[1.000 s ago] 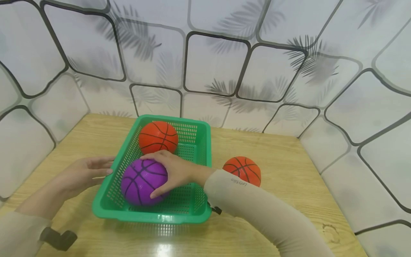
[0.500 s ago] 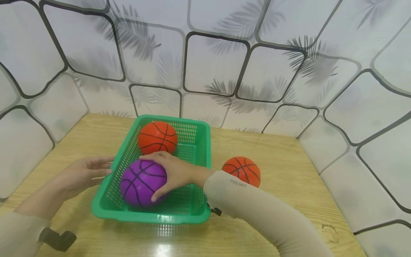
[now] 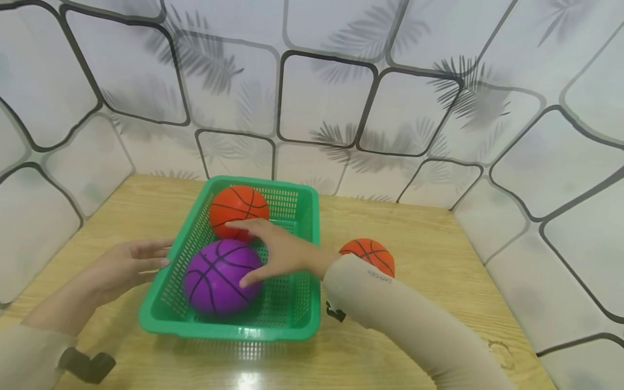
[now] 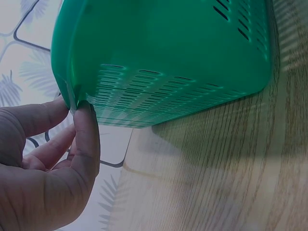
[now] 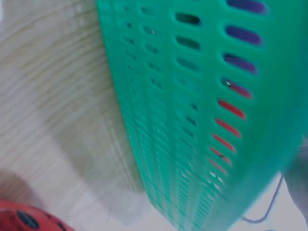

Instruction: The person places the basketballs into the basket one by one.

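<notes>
A purple toy basketball [image 3: 221, 279] lies in the front of the green plastic basket [image 3: 234, 331]. Behind it, in the same basket, is an orange-red toy basketball [image 3: 239, 208]. My right hand [image 3: 280, 252] is over the basket with fingers spread, thumb near the purple ball's right side and fingertips in front of the orange-red ball. Whether it touches either is unclear. At the basket's left rim is my left hand [image 3: 129, 265]; in the left wrist view, the thumb and fingers of this hand [image 4: 53, 163] pinch the rim's edge.
Another orange-red toy basketball [image 3: 372, 255] lies on the wooden table [image 3: 439, 303] right of the basket, partly hidden by the right sleeve. Patterned walls [image 3: 326, 97] enclose the table at the back and both sides.
My right hand has let go of the purple ball and shifted up and to the right, fingers spreading. The purple ball has moved slightly right. My left hand stays at the rim.
</notes>
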Available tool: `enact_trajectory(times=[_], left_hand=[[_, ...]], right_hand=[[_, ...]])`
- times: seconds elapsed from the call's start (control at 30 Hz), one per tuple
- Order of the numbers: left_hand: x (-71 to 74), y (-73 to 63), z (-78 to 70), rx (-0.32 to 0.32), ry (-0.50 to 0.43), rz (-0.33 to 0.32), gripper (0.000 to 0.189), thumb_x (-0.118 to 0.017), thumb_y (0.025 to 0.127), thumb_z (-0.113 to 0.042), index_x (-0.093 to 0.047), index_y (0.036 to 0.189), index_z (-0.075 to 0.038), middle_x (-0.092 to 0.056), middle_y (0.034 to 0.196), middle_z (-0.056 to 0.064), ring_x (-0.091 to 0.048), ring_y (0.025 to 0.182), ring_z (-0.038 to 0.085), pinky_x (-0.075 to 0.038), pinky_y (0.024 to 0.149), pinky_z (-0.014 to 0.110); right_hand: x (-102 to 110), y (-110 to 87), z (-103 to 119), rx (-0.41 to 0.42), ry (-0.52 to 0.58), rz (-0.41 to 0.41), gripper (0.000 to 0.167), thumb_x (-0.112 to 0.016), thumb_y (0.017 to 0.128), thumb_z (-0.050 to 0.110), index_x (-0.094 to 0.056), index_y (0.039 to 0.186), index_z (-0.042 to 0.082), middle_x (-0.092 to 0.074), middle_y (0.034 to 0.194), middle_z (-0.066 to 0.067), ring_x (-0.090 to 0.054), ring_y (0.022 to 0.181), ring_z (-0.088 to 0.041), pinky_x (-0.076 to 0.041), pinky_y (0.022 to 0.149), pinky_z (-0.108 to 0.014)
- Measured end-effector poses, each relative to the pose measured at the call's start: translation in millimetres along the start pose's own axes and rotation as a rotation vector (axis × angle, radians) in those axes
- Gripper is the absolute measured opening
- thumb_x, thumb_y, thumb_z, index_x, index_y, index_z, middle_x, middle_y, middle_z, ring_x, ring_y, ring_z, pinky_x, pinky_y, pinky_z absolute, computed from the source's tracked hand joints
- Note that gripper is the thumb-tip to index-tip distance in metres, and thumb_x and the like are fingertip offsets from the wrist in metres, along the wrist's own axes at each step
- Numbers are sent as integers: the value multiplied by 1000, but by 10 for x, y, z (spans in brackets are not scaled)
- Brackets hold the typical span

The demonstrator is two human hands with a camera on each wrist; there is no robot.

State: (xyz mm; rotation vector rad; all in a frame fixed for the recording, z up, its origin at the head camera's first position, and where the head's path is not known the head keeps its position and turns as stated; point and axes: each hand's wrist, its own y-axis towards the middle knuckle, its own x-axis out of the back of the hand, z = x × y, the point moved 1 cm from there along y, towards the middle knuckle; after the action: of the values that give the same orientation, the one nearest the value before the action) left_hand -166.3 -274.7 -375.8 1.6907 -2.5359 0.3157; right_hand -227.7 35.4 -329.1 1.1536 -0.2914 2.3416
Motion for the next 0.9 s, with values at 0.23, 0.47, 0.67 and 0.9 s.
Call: enact_trajectory(times=[0.23,0.47,0.67,0.9], left_hand=[[-1,0,-1,14,16,-10,60,-55,98,-13,-25,143,13,-33,144,29,-53,106,-3,-50,91,24],[10,4,21,15,19,-11,60,-55,97,-13,-26,143,13,-35,144,26,-52,106,-4,-50,91,24],[14,9,23,5,-4,-5,59,-55,97,-10,-25,142,14,-51,135,4,-54,107,-2,-50,89,21],[11,9,7,18,19,-10,60,-56,97,-13,-26,143,13,-41,142,22,-53,106,-4,-50,90,24]], right_hand=[[217,-72,16,29,76,-106,76,-76,81,35,-37,146,25,-39,145,1,-48,121,-20,-54,79,-31],[401,-153,-8,84,118,-237,54,-73,86,22,-52,135,13,-51,135,0,-55,111,-13,-55,78,-27],[560,-265,-60,165,140,-351,42,-70,87,12,-57,127,7,-57,127,-8,-60,106,-20,-56,79,-30],[714,-465,-191,124,119,-453,39,-70,88,11,-59,125,7,-60,122,-4,-61,103,-22,-56,78,-31]])
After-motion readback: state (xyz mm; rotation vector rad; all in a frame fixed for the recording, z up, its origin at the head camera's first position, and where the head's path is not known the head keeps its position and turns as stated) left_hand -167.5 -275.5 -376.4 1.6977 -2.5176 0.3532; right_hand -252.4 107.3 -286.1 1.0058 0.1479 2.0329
